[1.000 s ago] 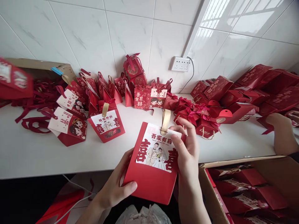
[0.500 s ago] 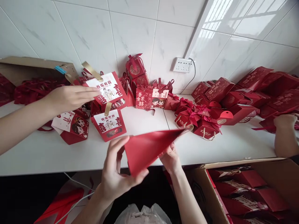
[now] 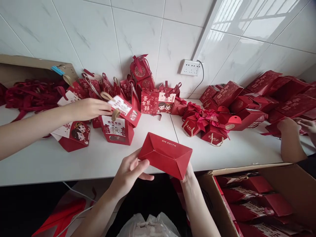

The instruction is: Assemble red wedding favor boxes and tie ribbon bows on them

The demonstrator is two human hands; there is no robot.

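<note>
I hold a red paper gift box (image 3: pixel 165 154) over the front edge of the white counter (image 3: pixel 37 164), its folded bottom turned toward me. My left hand (image 3: pixel 129 172) pinches the box's left corner with thumb and fingers. My right hand (image 3: pixel 189 171) grips the box's right end from underneath, and its fingers are mostly hidden behind the box. Just beyond the box stands a finished red bag with a picture label and a gold handle (image 3: pixel 116 130).
Another person's hand (image 3: pixel 86 108) reaches in from the left, holding a labelled red bag (image 3: pixel 124 110). A second person's hand (image 3: pixel 288 130) rests at the right among flat red boxes (image 3: pixel 261 92). Finished ribbon boxes (image 3: pixel 204 123) crowd the wall. A cardboard carton (image 3: pixel 283 174) of red bags sits lower right.
I have turned the box over from its picture face to its folded red bottom. The other person's hand came in from the left and lowered a labelled bag toward the counter.
</note>
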